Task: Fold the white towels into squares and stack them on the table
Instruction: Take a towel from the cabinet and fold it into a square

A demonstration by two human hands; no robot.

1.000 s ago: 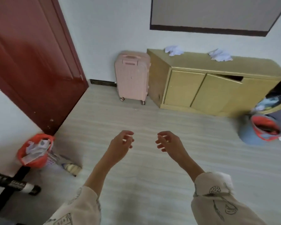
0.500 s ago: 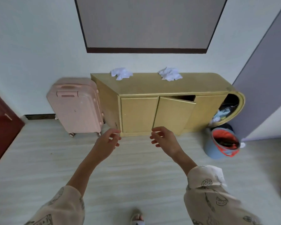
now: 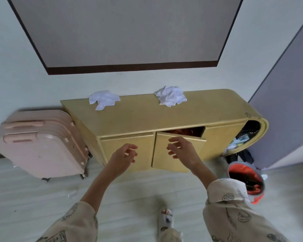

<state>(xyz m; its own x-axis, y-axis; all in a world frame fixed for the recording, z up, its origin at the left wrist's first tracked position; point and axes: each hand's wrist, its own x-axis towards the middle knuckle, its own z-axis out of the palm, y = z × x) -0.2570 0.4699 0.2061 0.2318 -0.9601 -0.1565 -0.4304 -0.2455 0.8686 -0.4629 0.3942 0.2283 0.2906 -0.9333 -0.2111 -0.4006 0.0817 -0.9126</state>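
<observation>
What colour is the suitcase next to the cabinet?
Pale pink. The suitcase shows clearly in the head view, standing left of the yellow cabinet.

Two crumpled towels on the cabinet (image 3: 164, 117) top, near its back edge: left towel (image 3: 103, 100) toward the left end, right towel (image 3: 171, 96) nearer the middle, well apart. Suitcase (image 3: 40, 144) on the floor just left of the cabinet. Bucket (image 3: 246, 181) on the floor before its right end.

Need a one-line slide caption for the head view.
Both empty hands, left hand and right hand, reach toward two crumpled white towels on the yellow cabinet.
</observation>
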